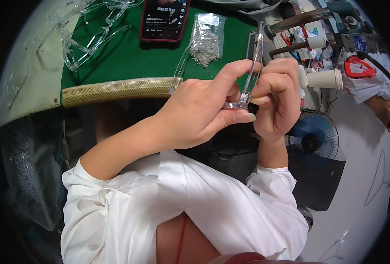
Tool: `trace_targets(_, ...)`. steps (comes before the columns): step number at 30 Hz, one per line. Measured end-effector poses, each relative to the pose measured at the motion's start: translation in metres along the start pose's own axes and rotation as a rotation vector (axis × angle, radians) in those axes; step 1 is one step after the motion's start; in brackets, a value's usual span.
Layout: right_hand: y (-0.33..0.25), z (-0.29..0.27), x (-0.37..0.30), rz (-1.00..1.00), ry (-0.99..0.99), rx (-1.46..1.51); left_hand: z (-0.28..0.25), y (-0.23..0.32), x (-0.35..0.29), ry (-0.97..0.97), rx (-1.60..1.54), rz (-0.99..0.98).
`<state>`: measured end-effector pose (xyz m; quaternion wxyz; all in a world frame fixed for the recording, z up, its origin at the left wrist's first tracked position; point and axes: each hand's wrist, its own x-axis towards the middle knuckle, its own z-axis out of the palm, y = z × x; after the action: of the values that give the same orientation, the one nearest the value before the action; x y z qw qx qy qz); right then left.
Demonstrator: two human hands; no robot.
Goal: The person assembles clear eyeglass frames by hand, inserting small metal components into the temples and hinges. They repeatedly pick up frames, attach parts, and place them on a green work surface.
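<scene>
Between my two hands is a clear plastic eyeglass frame. One of its temples rises upward between my hands; the other slants up past the back of my left hand. My left hand closes on the front of the frame, thumb below and index finger reaching across to the upright temple. With bent fingers, my right hand pinches the frame near the hinge corner. Whatever lies between the right fingertips is too small to make out. Part of the frame front is hidden behind my left hand.
A green mat covers the table, with a gold mesh strip along its near edge. Beyond lie a phone, a bag of tiny metal parts and more clear frames. A bench machine, white cup and fan stand right.
</scene>
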<state>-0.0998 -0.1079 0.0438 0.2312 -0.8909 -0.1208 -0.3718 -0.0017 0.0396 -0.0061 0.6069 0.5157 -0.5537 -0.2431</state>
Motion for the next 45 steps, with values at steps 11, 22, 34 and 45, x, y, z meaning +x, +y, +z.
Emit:
trace_targets(11, 0.002, -0.001, 0.001, 0.04, -0.008, 0.026, 0.002, -0.004, 0.001, 0.054, 0.132, 0.035)
trace_targets(22, 0.001, 0.003, -0.003, 0.1, 0.03, 0.059, 0.004, -0.006, 0.001, 0.052, 0.08, 0.033)
trace_targets(34, 0.0, 0.007, -0.011, 0.166, 0.076, 0.107, 0.005, -0.005, 0.0, 0.067, 0.077, 0.039)
trace_targets(45, 0.003, 0.012, -0.011, 0.151, 0.098, 0.135, 0.003, -0.001, 0.0, -0.017, -0.195, -0.103)
